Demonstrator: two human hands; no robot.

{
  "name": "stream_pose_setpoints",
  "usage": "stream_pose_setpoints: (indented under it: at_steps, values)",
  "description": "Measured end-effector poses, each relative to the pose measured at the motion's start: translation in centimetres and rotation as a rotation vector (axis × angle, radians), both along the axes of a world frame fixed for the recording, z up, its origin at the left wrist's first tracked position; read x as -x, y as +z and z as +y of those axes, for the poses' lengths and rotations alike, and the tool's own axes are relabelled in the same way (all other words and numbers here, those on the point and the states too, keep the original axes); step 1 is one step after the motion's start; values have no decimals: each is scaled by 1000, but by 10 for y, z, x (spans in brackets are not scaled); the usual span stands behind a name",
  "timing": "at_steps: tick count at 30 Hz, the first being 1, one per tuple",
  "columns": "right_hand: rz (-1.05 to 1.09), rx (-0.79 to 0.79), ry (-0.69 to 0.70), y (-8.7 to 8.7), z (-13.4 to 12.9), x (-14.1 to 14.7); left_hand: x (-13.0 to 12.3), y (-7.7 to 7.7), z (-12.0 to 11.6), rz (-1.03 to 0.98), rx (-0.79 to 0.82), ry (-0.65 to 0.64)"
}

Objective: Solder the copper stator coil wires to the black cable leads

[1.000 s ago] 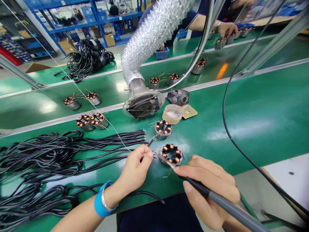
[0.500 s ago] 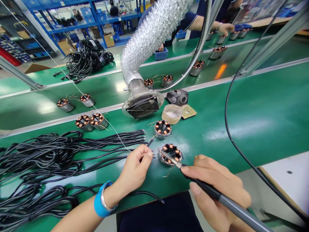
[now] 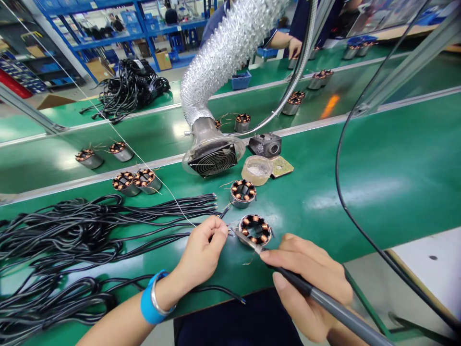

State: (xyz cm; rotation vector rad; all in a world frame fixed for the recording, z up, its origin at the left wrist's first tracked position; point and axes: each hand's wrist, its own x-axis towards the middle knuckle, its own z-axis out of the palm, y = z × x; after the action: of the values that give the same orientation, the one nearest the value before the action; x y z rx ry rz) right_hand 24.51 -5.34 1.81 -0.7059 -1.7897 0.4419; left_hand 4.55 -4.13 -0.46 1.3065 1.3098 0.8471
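Observation:
Between my hands, a copper-wound stator (image 3: pixel 255 230) rests on the green bench. My left hand (image 3: pixel 207 247) is closed in a pinch on the thin solder wire (image 3: pixel 175 201), beside the stator's left side; thin leads show at its fingertips. My right hand (image 3: pixel 309 283) is wrapped round a black and grey soldering iron (image 3: pixel 293 280). The iron's tip reaches over the stator's lower left rim to the leads near my left fingertips. Whether tip and leads touch is too small to tell. Just behind stands a second stator (image 3: pixel 243 193).
Black cables (image 3: pixel 72 235) cover the bench at left. A fume extractor (image 3: pixel 212 158) hangs behind the stators, near a round tub (image 3: pixel 257 170) and a black holder (image 3: pixel 264 145). More stators (image 3: pixel 86 158) stand on the belt. A co-worker's hand (image 3: pixel 294 47) is at the back.
My right hand and the soldering iron have moved left, bringing the tip closer to my left fingertips. Stators on the belt have shifted left. The co-worker's hand has moved left.

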Motion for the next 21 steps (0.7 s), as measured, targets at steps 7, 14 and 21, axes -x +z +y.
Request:
stream_pose_setpoints:
  at_steps: [7,14,21]
  values:
    - [18,2,-12,-1,0,-1,-1,1,-2,-3,8,4]
    - [14,-19,-32,-1,-1,-5,-1,1,0,0,13,10]
    - [32,-10,-28,0,-2,-4,-1,1,-1,2,11,4]
